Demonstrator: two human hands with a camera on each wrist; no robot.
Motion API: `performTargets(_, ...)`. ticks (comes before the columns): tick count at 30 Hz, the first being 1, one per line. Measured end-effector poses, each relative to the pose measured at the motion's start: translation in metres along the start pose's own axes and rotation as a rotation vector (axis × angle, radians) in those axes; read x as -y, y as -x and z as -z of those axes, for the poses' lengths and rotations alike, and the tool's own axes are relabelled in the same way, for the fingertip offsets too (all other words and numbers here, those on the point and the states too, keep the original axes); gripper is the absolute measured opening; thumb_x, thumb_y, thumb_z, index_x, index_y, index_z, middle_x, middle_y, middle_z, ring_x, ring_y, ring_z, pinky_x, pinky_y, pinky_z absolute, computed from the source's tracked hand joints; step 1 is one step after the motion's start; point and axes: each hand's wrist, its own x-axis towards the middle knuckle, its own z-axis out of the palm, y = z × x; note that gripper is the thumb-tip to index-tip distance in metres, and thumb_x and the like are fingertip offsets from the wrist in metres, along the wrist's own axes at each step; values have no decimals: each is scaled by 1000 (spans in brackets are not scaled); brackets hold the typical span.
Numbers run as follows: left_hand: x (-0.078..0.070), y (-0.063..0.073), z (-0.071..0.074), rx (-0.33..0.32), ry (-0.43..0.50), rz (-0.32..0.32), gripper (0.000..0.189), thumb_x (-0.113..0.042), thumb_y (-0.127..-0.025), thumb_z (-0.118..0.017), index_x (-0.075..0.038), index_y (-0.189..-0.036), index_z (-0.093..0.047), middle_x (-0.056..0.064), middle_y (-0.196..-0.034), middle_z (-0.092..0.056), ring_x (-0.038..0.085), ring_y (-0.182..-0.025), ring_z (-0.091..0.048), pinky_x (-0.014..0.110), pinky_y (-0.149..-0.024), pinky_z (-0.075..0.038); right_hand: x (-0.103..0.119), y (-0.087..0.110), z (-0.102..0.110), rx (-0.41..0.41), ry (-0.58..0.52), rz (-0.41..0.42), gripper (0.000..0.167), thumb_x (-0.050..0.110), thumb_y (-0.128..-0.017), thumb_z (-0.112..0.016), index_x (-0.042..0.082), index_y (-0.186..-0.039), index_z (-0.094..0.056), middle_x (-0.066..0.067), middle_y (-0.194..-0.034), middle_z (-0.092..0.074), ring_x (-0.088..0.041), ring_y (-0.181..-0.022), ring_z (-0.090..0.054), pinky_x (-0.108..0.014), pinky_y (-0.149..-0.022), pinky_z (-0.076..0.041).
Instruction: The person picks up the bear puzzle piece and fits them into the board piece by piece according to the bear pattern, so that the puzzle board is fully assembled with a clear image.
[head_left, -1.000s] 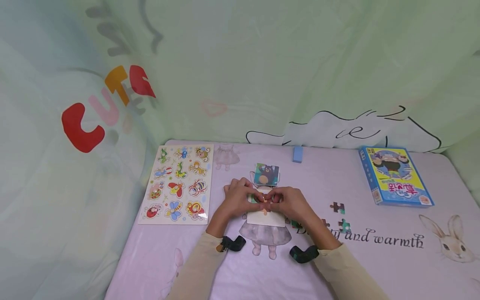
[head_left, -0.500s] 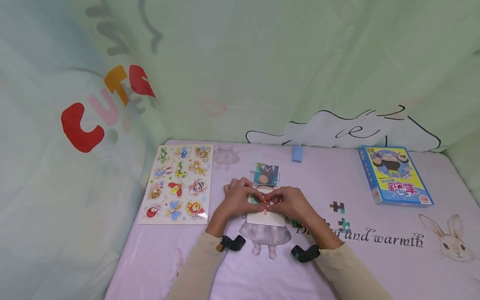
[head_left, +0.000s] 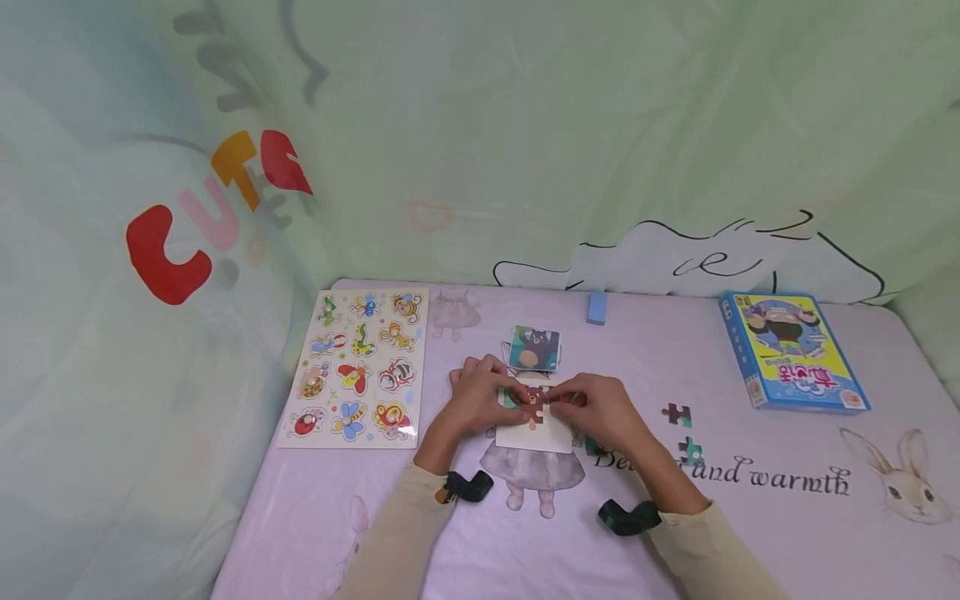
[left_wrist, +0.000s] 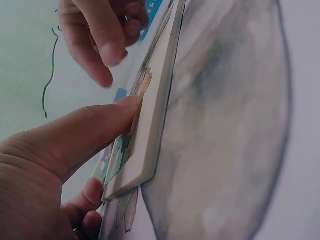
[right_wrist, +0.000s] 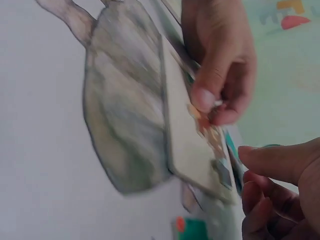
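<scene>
A small pale puzzle tray [head_left: 517,440] lies in front of me, with joined brown bear jigsaw pieces [head_left: 536,410] on it. My left hand [head_left: 478,402] holds a jigsaw piece at the left of the picture between thumb and index finger; its thumb [left_wrist: 107,117] lies along the piece in the left wrist view. To the right, my right hand [head_left: 600,408] hovers by the tray's edge, its thumb and index finger apart and nothing between them in the left wrist view. A square bear picture [head_left: 534,348] lies just beyond the tray.
Loose jigsaw pieces [head_left: 692,452] lie to the right, and one green piece [head_left: 594,447] sits by the right wrist. An insect peg board [head_left: 421,367] is at the left. A blue block [head_left: 596,308] and a blue-yellow box [head_left: 798,352] stand at the back.
My right hand has drawn back to the right from the pieces, uncovering more of the bear picture. The left hand stays in place on the tray.
</scene>
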Motion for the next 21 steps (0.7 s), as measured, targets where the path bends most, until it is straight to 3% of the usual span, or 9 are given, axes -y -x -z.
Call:
performTargets(13,-1,1,0,4,15,15,24,-44,-74,-89,-37,-94,-80,-6,-106,-50,20,-105,-38,48,-94,-24,-43,40,67,-138,83,-185,27,26,-92,-76,10,-115,-76,-10,-102,-72,-24,-90,-58,-27,-66,-46)
performTargets(15,-1,1,0,4,14,14,23,-44,-74,-89,-38,-95,-80,-6,-106,-50,20,-105,-38,48,-94,-24,-52,45,75,-134,98,-209,29,28,-93,-75,9,-116,-76,-13,-105,-72,-27,-93,-59,-30,-67,-47)
performTargets(18,-1,1,0,3,16,14,23,-43,-75,-89,-37,-95,-81,-6,-106,-50,21,-106,-38,49,-94,-24,-66,51,83,-115,122,-238,32,32,-94,-74,9,-116,-76,-17,-110,-71,-31,-97,-60,-44,-75,-46)
performTargets(21,-2,1,1,2,10,13,20,-42,-76,-88,-37,-94,-81,-6,-107,-50,21,-106,-39,49,-94,-24,-78,55,88,-89,143,-259,33,33,-94,-73,7,-115,-76,-20,-114,-70,-33,-99,-60,-47,-77,-43)
